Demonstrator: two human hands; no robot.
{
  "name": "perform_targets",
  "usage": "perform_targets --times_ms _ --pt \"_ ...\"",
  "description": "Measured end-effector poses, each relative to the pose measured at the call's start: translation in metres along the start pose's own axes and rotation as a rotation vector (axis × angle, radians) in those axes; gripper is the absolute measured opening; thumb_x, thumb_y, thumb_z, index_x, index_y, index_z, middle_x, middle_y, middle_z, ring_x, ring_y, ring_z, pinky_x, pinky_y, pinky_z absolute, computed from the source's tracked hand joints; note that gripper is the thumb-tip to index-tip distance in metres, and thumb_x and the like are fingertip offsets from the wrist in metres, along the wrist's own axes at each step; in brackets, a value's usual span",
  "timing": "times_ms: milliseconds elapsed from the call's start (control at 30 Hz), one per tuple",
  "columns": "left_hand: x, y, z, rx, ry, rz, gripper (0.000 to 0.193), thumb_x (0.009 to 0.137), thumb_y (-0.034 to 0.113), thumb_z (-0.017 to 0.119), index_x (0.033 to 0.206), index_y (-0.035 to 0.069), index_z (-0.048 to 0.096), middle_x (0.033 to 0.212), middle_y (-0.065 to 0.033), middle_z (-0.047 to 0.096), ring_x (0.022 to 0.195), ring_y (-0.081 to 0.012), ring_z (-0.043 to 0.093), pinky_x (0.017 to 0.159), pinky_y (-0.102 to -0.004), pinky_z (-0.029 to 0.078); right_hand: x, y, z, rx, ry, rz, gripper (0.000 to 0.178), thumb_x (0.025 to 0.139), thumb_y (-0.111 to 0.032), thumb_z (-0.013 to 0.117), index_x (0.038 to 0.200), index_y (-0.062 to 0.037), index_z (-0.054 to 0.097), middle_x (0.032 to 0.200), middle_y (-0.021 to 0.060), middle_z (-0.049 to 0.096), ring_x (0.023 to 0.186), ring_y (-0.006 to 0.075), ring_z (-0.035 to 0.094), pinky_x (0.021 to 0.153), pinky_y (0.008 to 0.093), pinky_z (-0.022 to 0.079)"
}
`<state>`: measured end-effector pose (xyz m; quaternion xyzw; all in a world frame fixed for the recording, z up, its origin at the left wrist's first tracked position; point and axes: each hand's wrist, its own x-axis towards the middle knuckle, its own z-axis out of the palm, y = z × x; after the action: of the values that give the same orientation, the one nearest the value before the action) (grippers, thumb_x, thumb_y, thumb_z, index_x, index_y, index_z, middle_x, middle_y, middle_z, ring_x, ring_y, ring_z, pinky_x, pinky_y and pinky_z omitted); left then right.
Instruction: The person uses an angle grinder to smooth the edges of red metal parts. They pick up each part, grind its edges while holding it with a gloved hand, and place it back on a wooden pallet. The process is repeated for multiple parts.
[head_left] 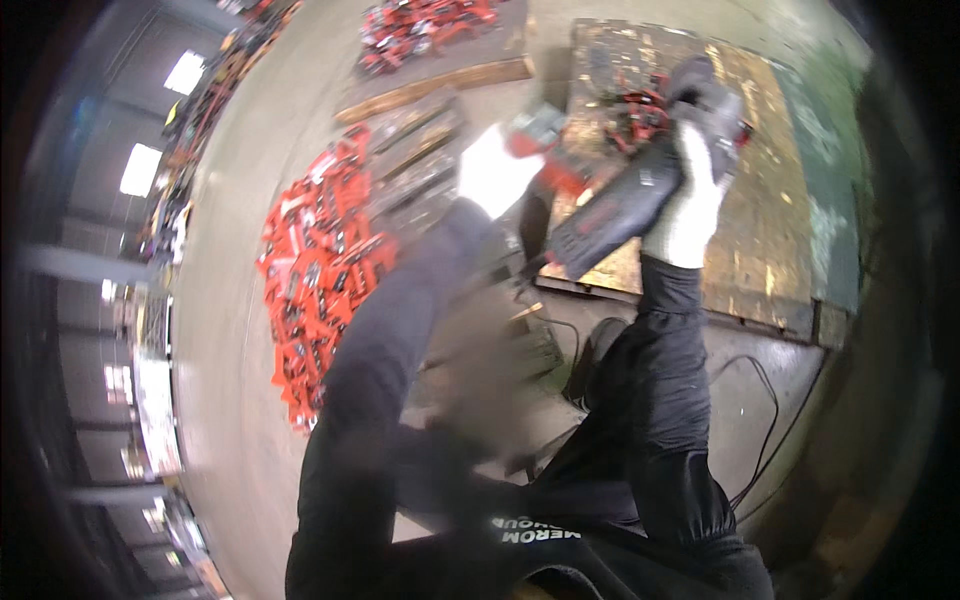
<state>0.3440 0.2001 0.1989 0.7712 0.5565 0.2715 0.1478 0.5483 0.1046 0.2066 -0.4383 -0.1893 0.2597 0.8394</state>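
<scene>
My left hand [490, 172], in a white glove and smeared by motion, grips a red metal part [562, 175] with a grey end, left of the workbench's edge. Its exact shape is blurred. My right hand [688, 205], also gloved in white, is wrapped around a dark power tool that looks like an angle grinder [615, 212]. The tool slants over the worn wooden bench top [765, 215], its head pointing away from me. Beyond the tool's head, several small red parts [640, 115] lie on the bench. The working end of the tool is hard to make out.
A large pile of red metal parts [325, 275] covers the floor at the left. More red parts [425, 28] rest on a wooden-edged platform [440, 90] at the far side. Slatted dark boards [415, 150] lie between. A black cable [770, 400] runs along the floor at right.
</scene>
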Motion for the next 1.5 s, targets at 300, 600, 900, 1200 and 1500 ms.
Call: perform_targets --times_ms 300,600,900,1200,1500 --pt "-0.096 -0.081 0.001 -0.364 -0.161 -0.285 0.065 0.092 0.035 0.071 0.142 -0.004 0.055 0.138 -0.025 0.063 0.131 -0.0326 0.06 0.109 -0.0389 0.047 -0.008 0.006 0.003 0.218 -0.12 0.314 0.044 0.089 -0.024 0.078 0.128 -0.008 0.066 0.116 0.0072 0.068 0.099 0.0206 0.068 0.086 0.0358 0.058" --pt "-0.334 -0.203 -0.028 -0.425 0.177 -0.752 0.02 0.081 0.021 0.068 0.095 0.014 0.082 0.09 -0.0093 0.078 0.09 -0.0285 0.075 0.084 -0.0358 0.058 -0.073 0.021 0.049 0.003 -0.488 0.307 0.039 0.089 -0.021 0.079 0.123 -0.0057 0.067 0.1 0.0077 0.07 0.078 0.0202 0.069 0.072 0.0351 0.059" --pt "-0.348 -0.245 -0.161 -0.076 0.103 -0.956 0.109 0.07 0.029 0.085 0.161 0.013 0.028 0.159 -0.0261 0.035 0.138 -0.0395 0.051 0.113 -0.0435 0.045 -0.139 0.053 0.068 -0.169 -0.66 0.584 0.04 0.094 -0.032 0.074 0.125 -0.0075 0.066 0.106 0.0067 0.07 0.088 0.0191 0.068 0.083 0.0343 0.057" --pt "-0.34 -0.508 -0.181 0.395 0.244 -1.363 0.069 0.089 0.051 0.068 0.133 0.0 0.053 0.127 -0.0223 0.065 0.116 -0.0339 0.068 0.095 -0.0454 0.057 -0.146 0.087 0.084 -0.397 -0.652 0.735 0.027 0.099 -0.037 0.069 0.111 -0.0135 0.07 0.094 0.0018 0.07 0.079 0.0144 0.066 0.075 0.0286 0.056" --pt "-0.354 -0.656 -0.169 0.498 0.084 -1.484 0.083 0.083 0.059 0.074 0.14 0.0 0.057 0.136 -0.0173 0.066 0.12 -0.0306 0.068 0.1 -0.044 0.055 -0.146 0.131 0.077 -0.717 -0.728 0.698 0.025 0.105 -0.034 0.061 0.114 -0.0119 0.068 0.095 -0.0007 0.065 0.088 0.0112 0.06 0.082 0.0267 0.05"
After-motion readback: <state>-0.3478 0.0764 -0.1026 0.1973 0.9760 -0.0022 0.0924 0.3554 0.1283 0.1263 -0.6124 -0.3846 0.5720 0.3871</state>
